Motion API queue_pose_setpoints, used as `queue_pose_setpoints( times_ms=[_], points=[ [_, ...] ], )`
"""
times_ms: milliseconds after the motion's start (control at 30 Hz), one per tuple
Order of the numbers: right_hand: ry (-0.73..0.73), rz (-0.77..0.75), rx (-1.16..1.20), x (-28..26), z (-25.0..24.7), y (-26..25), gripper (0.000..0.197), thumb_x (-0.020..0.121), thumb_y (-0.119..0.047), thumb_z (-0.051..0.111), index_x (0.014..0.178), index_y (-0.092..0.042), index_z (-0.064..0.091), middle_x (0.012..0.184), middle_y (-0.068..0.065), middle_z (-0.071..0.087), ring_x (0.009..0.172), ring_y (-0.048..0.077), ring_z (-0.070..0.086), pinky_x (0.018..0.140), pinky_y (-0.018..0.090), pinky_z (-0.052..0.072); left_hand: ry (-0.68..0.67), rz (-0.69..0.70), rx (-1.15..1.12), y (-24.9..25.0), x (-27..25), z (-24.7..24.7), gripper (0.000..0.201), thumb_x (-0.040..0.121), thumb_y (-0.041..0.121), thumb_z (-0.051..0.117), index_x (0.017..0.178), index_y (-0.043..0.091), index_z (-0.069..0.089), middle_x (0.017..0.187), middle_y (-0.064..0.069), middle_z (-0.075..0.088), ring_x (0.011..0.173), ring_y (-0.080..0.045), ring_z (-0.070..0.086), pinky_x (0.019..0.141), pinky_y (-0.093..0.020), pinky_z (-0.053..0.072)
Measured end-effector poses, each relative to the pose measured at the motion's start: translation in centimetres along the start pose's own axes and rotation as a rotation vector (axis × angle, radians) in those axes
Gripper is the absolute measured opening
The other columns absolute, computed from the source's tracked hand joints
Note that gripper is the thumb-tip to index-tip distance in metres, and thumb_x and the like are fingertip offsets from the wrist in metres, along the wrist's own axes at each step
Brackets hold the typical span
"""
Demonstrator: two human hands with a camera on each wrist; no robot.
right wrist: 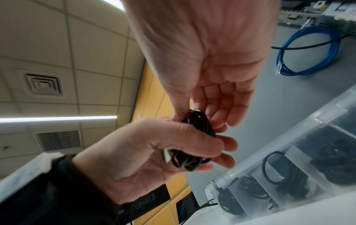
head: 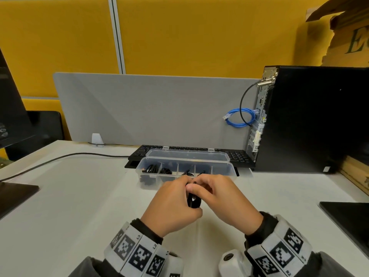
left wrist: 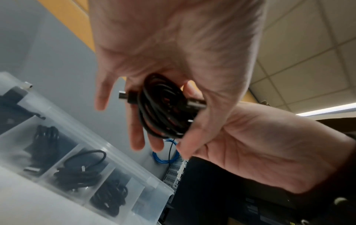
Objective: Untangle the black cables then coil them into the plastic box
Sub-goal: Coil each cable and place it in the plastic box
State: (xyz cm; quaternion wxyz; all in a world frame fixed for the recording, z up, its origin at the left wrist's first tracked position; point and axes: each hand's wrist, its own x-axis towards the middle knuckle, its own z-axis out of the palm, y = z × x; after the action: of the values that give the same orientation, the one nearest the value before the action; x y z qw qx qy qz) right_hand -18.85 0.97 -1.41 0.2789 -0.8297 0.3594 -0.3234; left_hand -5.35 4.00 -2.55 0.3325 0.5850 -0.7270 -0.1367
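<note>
A black cable wound into a small coil (head: 193, 201) is held above the white table between my two hands. My left hand (head: 175, 198) grips the coil from the left, fingers curled round it. My right hand (head: 205, 188) pinches its upper part. In the left wrist view the coil (left wrist: 163, 106) shows a plug sticking out at each side, with my left hand (left wrist: 137, 130) behind it. In the right wrist view my right hand (right wrist: 212, 106) meets my left hand (right wrist: 154, 152) on the coil (right wrist: 200, 126). The clear plastic box (head: 148, 185) stands open just beyond, several compartments holding black cables (head: 151, 168).
Behind the box lie a black keyboard (head: 235, 154) and a grey divider panel (head: 149, 108). A black computer tower (head: 309, 116) stands at the right with a blue network cable (head: 239, 117) hanging beside it. A monitor base (head: 14, 194) sits left, a black cable (head: 60, 158) crosses the table.
</note>
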Motion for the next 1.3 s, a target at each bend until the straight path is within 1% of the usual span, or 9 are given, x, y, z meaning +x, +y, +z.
queue_pose_setpoints(
  times_ms=[200,333,433,500,633,767,967,1100,1300],
  points=[
    [-0.052,-0.002,-0.002,0.0,-0.5,-0.3,0.022,0.095,-0.032,0.048,0.089,-0.027,0.07,0.082,-0.003,0.07,0.074,0.005,0.06,0.064,0.012,0.043,-0.057,0.009,-0.186,-0.5,0.3,0.0,0.035,0.071,0.015,0.072,0.091,0.04,0.057,0.089,0.015,0.065,0.08,0.0,0.06,0.067,-0.013,0.048],
    [-0.067,-0.015,-0.059,-0.2,-1.0,-0.7,0.028,0.098,-0.031,0.042,0.075,-0.044,0.052,0.071,-0.016,0.059,0.073,-0.011,0.054,0.067,0.006,0.038,-0.11,-0.056,-0.378,-0.4,0.5,0.2,0.047,0.073,0.009,0.072,0.113,0.028,0.055,0.091,0.007,0.066,0.076,-0.009,0.065,0.073,-0.03,0.055],
    [0.01,0.016,0.009,-0.2,-1.2,-0.7,0.011,0.095,-0.033,0.047,0.095,-0.025,0.055,0.08,-0.002,0.066,0.076,0.002,0.06,0.067,0.015,0.045,-0.126,-0.059,-0.465,-0.3,0.6,0.4,0.054,0.075,0.008,0.071,0.12,0.028,0.047,0.094,0.005,0.063,0.073,-0.006,0.064,0.064,-0.025,0.053],
    [0.026,0.012,0.017,-0.2,-1.3,-0.6,0.016,0.091,-0.033,0.055,0.094,-0.018,0.053,0.081,0.002,0.067,0.075,0.005,0.061,0.066,0.019,0.048,-0.129,-0.049,-0.496,-0.2,0.6,0.5,0.053,0.077,0.008,0.071,0.119,0.028,0.045,0.095,0.006,0.063,0.072,-0.001,0.062,0.061,-0.019,0.049],
    [0.03,-0.002,-0.009,-0.1,-1.6,-0.5,0.019,0.078,-0.029,0.072,0.082,-0.023,0.054,0.081,-0.01,0.065,0.073,0.0,0.058,0.065,0.012,0.045,-0.029,-0.035,-0.447,-0.2,0.6,1.2,0.051,0.074,0.013,0.072,0.114,0.031,0.048,0.092,0.012,0.063,0.071,0.004,0.061,0.06,-0.015,0.046],
    [0.041,0.012,-0.023,0.0,-1.4,-0.2,0.014,0.081,-0.031,0.069,0.082,-0.021,0.059,0.076,-0.011,0.063,0.071,0.002,0.057,0.063,0.01,0.042,0.091,-0.086,-0.436,-0.2,0.7,2.2,0.044,0.068,0.013,0.073,0.105,0.029,0.054,0.082,0.01,0.065,0.058,0.003,0.058,0.05,-0.012,0.041],
    [0.026,0.011,-0.132,0.0,-1.6,0.0,0.014,0.091,-0.035,0.055,0.085,-0.024,0.06,0.077,-0.008,0.062,0.069,0.003,0.054,0.063,0.012,0.04,0.074,-0.086,-0.37,0.7,1.2,2.1,0.056,0.078,0.013,0.067,0.121,0.028,0.035,0.082,0.011,0.064,0.072,0.002,0.061,0.059,-0.01,0.047],
    [0.083,0.059,-0.068,0.1,-2.6,0.9,0.017,0.089,-0.026,0.059,0.105,-0.021,0.06,0.08,-0.018,0.056,0.073,-0.009,0.053,0.067,0.006,0.039,0.045,-0.032,-0.3,1.7,3.1,2.3,0.059,0.08,0.012,0.063,0.126,0.026,0.029,0.083,0.015,0.061,0.073,-0.001,0.061,0.062,-0.016,0.049],
    [0.162,0.124,-0.171,3.5,-7.6,4.3,0.02,0.091,-0.024,0.057,0.107,-0.015,0.064,0.092,-0.003,0.068,0.086,0.009,0.063,0.077,0.02,0.051,-0.084,-0.035,-0.404,2.4,7.0,3.4,0.052,0.085,0.023,0.066,0.125,0.028,0.032,0.098,0.019,0.056,0.084,0.002,0.059,0.069,-0.005,0.045]
  ],
)
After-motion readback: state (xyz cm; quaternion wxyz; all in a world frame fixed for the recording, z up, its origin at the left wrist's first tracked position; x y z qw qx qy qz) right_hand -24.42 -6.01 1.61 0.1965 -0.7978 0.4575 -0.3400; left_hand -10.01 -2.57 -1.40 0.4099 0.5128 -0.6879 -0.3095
